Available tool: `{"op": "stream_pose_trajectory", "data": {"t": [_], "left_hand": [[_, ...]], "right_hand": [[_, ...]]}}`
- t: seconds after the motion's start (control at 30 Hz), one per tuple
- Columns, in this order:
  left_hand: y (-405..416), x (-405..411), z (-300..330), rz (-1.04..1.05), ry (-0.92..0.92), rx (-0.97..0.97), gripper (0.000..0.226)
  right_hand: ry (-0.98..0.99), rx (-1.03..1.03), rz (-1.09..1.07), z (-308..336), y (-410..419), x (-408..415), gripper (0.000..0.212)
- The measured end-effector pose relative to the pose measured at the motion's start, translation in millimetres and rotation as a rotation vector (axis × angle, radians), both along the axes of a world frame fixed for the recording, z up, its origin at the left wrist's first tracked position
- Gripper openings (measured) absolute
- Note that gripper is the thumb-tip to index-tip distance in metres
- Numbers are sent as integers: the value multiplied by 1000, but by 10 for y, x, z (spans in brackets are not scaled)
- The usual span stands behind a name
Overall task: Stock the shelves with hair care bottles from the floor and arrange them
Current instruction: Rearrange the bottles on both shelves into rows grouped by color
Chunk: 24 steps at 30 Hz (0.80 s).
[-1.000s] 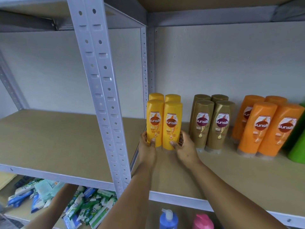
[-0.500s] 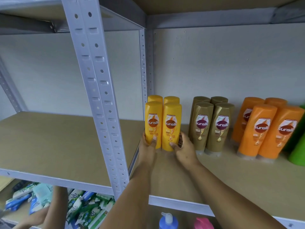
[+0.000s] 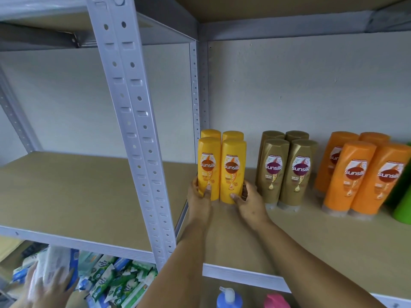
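Note:
Several yellow Sunsilk bottles [image 3: 222,167] stand cap-down in a tight block on the wooden shelf [image 3: 289,236], close to the back wall. My left hand [image 3: 199,196] presses the base of the front left bottle, thumb on its label side. My right hand [image 3: 248,200] cups the base of the front right bottle from the right. Beside them stand several gold-brown Sunsilk bottles [image 3: 287,170], then several orange Sunsilk bottles [image 3: 360,174] further right.
A grey perforated upright [image 3: 133,138] divides the racks; the left shelf board [image 3: 77,196] is bare. A green bottle [image 3: 403,205] is at the right edge. Below are packets [image 3: 117,285], blue [image 3: 229,298] and pink [image 3: 275,301] bottles, and another person's hand [image 3: 46,287].
Both hands stay on the yellow bottles, which look barely shifted. Another person's hand at lower left has come further into view, holding a packet.

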<state>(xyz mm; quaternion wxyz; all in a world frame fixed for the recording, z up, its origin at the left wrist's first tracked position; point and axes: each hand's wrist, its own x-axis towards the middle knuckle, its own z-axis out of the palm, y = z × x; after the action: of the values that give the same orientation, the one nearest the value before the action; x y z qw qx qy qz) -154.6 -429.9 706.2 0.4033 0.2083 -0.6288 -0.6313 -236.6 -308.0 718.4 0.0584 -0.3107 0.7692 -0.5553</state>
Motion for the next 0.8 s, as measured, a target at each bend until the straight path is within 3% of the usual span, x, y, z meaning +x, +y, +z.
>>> {"op": "stream_pose_trajectory", "data": {"t": [0.8], "left_hand": [[-16, -35, 4, -19, -30, 45, 46]], "right_hand": [[-16, 19, -16, -10, -46, -50, 49]]}}
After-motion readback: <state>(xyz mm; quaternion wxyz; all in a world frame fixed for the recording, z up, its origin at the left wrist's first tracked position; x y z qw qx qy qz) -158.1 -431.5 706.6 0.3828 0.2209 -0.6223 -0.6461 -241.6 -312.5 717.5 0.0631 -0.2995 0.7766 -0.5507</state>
